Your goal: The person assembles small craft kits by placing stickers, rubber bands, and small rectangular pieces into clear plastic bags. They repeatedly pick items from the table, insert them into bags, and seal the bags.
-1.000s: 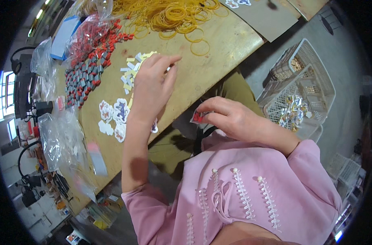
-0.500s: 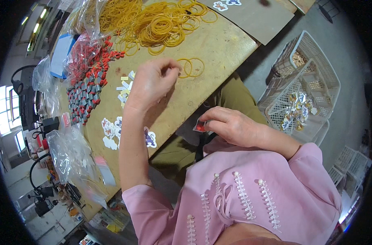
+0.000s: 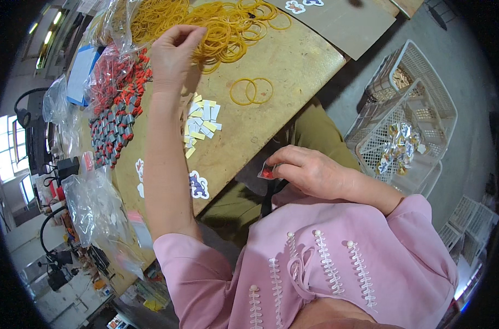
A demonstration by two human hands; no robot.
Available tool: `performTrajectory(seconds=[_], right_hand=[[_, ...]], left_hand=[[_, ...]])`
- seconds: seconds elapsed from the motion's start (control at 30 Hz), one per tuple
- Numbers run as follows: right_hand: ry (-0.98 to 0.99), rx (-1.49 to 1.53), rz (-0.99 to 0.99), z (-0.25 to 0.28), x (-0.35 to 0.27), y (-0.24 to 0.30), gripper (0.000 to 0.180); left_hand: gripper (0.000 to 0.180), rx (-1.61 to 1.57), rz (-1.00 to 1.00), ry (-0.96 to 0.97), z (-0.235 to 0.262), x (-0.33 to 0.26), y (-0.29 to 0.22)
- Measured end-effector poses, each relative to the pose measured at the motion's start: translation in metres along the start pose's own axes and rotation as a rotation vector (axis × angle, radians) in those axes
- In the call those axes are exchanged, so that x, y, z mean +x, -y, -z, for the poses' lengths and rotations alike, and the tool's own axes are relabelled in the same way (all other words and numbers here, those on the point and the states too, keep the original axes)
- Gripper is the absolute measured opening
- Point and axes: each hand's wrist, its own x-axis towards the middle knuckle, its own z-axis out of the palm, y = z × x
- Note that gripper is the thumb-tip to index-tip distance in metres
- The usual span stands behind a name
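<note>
At the near edge of the pile of yellow rubber bands my left hand is raised, thumb and fingers drawn together. Whatever lies between its fingertips is too small to tell. Two overlapping loose rubber bands lie on the table to its right. Below it are small white and pale yellow pieces, partly behind my forearm. My right hand, over my lap, pinches a small clear bag with something red inside. A cartoon animal sticker lies beside my left forearm.
Red-and-grey small parts spread across the table's left side, near clear plastic bags and a blue-edged card. A grey board covers the far right corner. Plastic baskets with packed pieces stand on the floor to the right.
My left hand has moved away and left, from beside the two loose bands to the rubber band pile, uncovering the white and yellow pieces. My right hand stays put with the bag.
</note>
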Motion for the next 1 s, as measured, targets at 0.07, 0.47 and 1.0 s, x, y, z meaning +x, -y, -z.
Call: performTrajectory(seconds=[0.07, 0.47, 1.0], right_hand=[[-0.002, -0.005, 0.009, -0.003, -0.001, -0.002, 0.057], [-0.012, -0.043, 0.039, -0.001, -0.002, 0.000, 0.045], [0.004, -0.085, 0.058, -0.008, 0.002, 0.006, 0.018]], left_hand=[[0.015, -0.222, 0.210, -0.003, 0.014, 0.005, -0.001], [0.011, 0.022, -0.099, 0.090, 0.003, -0.071, -0.040], [0.015, 0.743, -0.288, -0.070, -0.036, -0.121, -0.048]])
